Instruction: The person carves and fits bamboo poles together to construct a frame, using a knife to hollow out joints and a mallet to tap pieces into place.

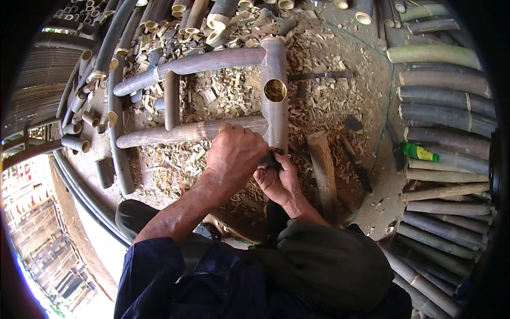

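- Best to keep the bamboo frame [186,134] steady, lying left and far on the chips [217,103], with light, even pressure at the near end of its post [275,121].
- Left hand [235,151] arched knuckles-up by the frame; grip hidden, cannot tell if closed.
- Right hand [279,182] slightly nearer, fingers curled around a small dark piece [270,161].

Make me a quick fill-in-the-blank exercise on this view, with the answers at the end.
1. The left hand and right hand are at the thick bamboo piece's ____ end, not its far one.
2. Joined to that piece, the long rails number ____.
3. From it, they extend toward the picture's ____ side.
4. The bottle on the bamboo poles is yellow and ____.

Answers: near; two; left; green.
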The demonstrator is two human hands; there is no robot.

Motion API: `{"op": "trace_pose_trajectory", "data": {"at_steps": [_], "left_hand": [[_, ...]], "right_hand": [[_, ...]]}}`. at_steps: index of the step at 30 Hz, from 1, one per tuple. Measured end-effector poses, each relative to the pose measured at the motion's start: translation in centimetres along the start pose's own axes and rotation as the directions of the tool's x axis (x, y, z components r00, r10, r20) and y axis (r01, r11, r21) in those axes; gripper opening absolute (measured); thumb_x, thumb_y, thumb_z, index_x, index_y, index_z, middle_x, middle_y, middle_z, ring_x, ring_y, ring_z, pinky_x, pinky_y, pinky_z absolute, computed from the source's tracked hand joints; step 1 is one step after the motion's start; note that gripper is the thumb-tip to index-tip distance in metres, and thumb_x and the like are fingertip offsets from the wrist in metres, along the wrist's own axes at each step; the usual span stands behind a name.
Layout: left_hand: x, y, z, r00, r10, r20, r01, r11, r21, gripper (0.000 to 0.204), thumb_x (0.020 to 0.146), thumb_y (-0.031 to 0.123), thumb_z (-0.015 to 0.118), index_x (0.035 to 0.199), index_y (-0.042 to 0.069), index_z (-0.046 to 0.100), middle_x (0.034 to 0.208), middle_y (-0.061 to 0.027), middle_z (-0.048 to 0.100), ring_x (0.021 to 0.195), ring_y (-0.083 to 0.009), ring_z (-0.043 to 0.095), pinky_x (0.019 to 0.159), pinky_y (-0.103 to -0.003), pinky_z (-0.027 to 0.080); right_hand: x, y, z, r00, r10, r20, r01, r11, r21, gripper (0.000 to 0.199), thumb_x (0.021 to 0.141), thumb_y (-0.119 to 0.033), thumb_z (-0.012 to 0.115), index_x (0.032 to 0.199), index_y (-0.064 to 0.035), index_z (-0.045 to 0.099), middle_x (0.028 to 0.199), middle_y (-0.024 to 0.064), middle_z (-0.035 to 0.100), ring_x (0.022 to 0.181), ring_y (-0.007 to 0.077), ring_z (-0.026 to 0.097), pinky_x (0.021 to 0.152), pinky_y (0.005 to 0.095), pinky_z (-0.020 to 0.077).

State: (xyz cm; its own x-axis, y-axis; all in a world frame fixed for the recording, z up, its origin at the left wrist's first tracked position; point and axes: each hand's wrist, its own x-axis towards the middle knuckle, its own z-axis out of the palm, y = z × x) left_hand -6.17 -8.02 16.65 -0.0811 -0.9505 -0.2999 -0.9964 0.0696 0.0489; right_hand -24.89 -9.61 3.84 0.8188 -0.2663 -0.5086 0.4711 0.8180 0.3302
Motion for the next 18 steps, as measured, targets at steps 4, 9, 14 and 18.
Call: {"op": "trace_pose_trajectory", "data": {"at_steps": [4, 9, 14, 18], "left_hand": [[-5.9, 0.7, 6.3, 0.928, -0.367, 0.070, 0.362, 0.837, -0.411, 0.016, 0.077, 0.008, 0.074, 0.091, 0.003, 0.069, 0.083, -0.0133, 0.073, 0.071, -0.0256, 0.070, 0.066, -0.042, 0.056], [-8.5, 2.9, 7.0, 0.665, -0.524, 0.532, 0.731, 0.308, -0.609, 0.054, 0.057, 0.029, 0.090, 0.102, 0.002, 0.078, 0.086, -0.0204, 0.075, 0.080, -0.0305, 0.074, 0.078, -0.041, 0.059], [-1.0, 2.4, -2.7, 0.907, -0.344, 0.243, 0.403, 0.876, -0.264, 0.010, 0.069, 0.014, 0.076, 0.072, 0.007, 0.070, 0.064, -0.0115, 0.067, 0.065, -0.0263, 0.073, 0.059, -0.041, 0.055], [-0.5, 6.8, -1.5, 0.981, -0.188, 0.037, 0.182, 0.975, 0.131, 0.016, 0.069, 0.014, 0.074, 0.079, 0.006, 0.066, 0.076, -0.0085, 0.066, 0.068, -0.0234, 0.067, 0.059, -0.038, 0.050]], "right_hand": [[-0.3, 0.5, 0.4, 0.970, -0.084, -0.227, -0.008, 0.927, -0.374, 0.017, 0.100, -0.020, 0.058, 0.112, -0.0086, 0.064, 0.104, 0.0132, 0.072, 0.086, 0.0246, 0.070, 0.074, 0.0461, 0.0636], [0.5, -0.1, 4.0, 0.884, -0.095, -0.457, -0.298, 0.638, -0.710, 0.021, 0.102, -0.017, 0.052, 0.106, 0.0007, 0.063, 0.091, 0.0170, 0.073, 0.067, 0.0253, 0.069, 0.070, 0.0467, 0.0648], [-0.8, -1.8, 1.2, 0.984, 0.003, -0.181, -0.052, 0.962, -0.269, 0.022, 0.105, -0.019, 0.050, 0.109, -0.0027, 0.064, 0.100, 0.0140, 0.073, 0.083, 0.0229, 0.072, 0.082, 0.0457, 0.0617], [-1.6, -0.6, 1.8, 0.982, -0.008, -0.187, -0.026, 0.984, -0.176, 0.025, 0.105, -0.021, 0.049, 0.112, -0.0020, 0.064, 0.105, 0.0106, 0.073, 0.092, 0.0232, 0.072, 0.084, 0.0426, 0.0603]]}}
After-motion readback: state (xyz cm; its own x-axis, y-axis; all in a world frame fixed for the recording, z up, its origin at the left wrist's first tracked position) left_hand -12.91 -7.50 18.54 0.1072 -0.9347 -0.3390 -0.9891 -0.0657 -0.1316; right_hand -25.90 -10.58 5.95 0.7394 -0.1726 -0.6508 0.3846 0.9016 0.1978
